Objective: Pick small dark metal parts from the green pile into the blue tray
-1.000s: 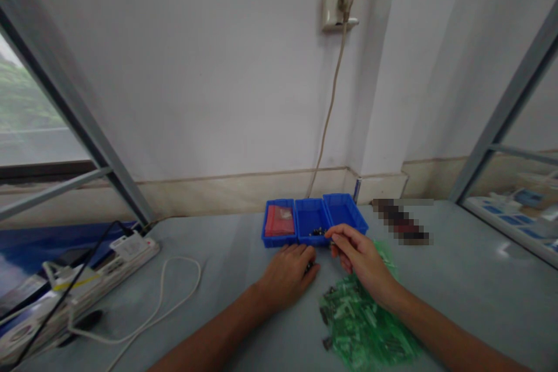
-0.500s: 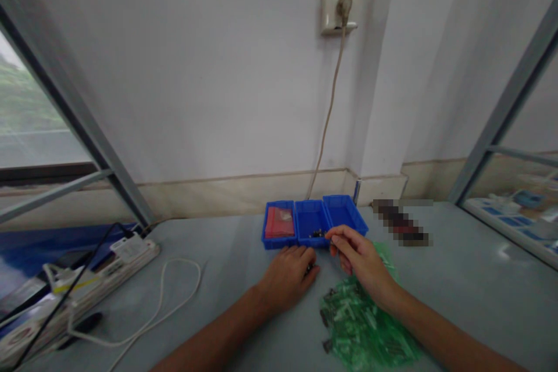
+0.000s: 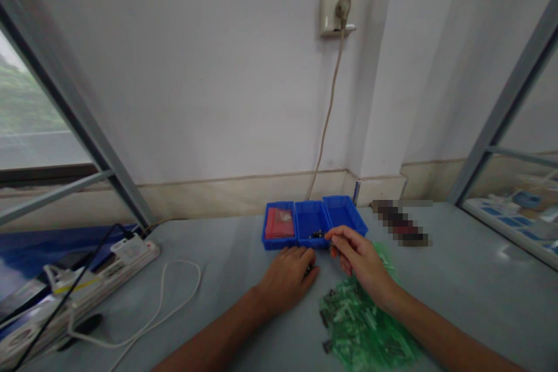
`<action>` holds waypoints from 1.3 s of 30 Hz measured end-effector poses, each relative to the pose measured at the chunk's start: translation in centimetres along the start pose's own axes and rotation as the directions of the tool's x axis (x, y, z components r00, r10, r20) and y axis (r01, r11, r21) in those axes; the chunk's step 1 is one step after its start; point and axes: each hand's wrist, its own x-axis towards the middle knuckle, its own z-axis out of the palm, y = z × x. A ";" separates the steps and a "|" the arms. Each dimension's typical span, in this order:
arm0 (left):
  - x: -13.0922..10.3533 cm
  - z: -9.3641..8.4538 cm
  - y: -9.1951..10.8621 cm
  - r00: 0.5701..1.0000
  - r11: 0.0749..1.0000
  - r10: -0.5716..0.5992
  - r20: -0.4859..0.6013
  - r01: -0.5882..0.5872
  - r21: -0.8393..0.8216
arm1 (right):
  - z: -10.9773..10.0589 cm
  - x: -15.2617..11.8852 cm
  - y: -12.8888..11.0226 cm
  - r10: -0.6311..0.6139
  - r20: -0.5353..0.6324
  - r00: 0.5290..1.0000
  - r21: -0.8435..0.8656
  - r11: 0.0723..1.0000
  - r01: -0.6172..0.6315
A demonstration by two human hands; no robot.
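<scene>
My left hand (image 3: 290, 276) rests on the table below the blue bins, its fingers curled around small dark metallic parts. Over the front edge of the middle blue bin (image 3: 309, 215), my right hand (image 3: 355, 256) pinches with thumb and index finger; what it holds is too small to make out. Small dark parts (image 3: 318, 233) lie at the front of that bin. The left blue bin (image 3: 279, 243) holds red packets (image 3: 279, 224). Behind my right hand is the right blue bin (image 3: 344, 215). Green plastic bags (image 3: 364, 325) with small parts lie under my right wrist.
A power strip (image 3: 126, 273) with plugs and a looped white cable (image 3: 161, 302) are on the left. A wall socket (image 3: 342, 9) has a cord running down behind the bins. A pixelated dark object (image 3: 401, 222) lies at the right rear. Metal frames stand at both sides.
</scene>
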 end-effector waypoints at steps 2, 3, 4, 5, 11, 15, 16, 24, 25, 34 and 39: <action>0.0 -0.1 0.0 1.000 1.000 0.004 0.003 -0.004 0.000 | 0.0 0.0 0.0 -0.005 0.003 1.000 -0.001 1.000 0.005; 0.0 -0.1 0.0 1.000 1.000 0.005 0.004 -0.005 0.001 | 0.0 0.0 0.0 -0.007 0.005 1.000 -0.006 1.000 0.007; 0.0 -0.1 0.0 1.000 1.000 0.005 0.004 -0.005 0.002 | 0.0 0.0 0.0 -0.007 0.005 1.000 -0.009 1.000 0.007; 0.0 -0.1 0.0 1.000 1.000 0.006 0.003 -0.006 0.003 | 0.0 0.0 0.0 -0.006 0.005 1.000 -0.009 1.000 0.006; 0.0 0.0 0.0 1.000 1.000 0.009 0.002 -0.009 0.004 | -0.1 0.1 0.1 -0.009 0.006 1.000 -0.023 1.000 0.009; 0.0 0.2 -0.1 1.000 1.000 0.011 0.001 -0.011 0.007 | -0.2 0.1 0.2 0.002 0.010 1.000 -0.013 1.000 -0.002; 0.0 0.2 -0.1 1.000 1.000 0.011 0.001 -0.011 0.007 | -0.1 0.1 0.2 0.004 0.010 1.000 -0.013 1.000 -0.004; 0.0 0.2 -0.1 1.000 1.000 0.009 0.001 -0.009 0.010 | -0.1 0.1 0.0 0.015 0.012 1.000 -0.023 1.000 -0.015; 0.0 0.2 -0.1 1.000 1.000 0.009 0.002 -0.009 0.008 | -0.1 0.1 0.1 0.014 0.010 1.000 -0.028 1.000 -0.014; -0.1 0.1 0.0 1.000 1.000 0.018 -0.002 -0.018 -0.004 | -0.3 0.0 0.5 0.019 0.021 1.000 -0.044 0.999 -0.018; 0.0 0.2 0.0 1.000 1.000 0.024 -0.003 -0.024 -0.003 | -0.2 0.0 0.5 0.025 0.025 0.999 -0.045 0.999 -0.024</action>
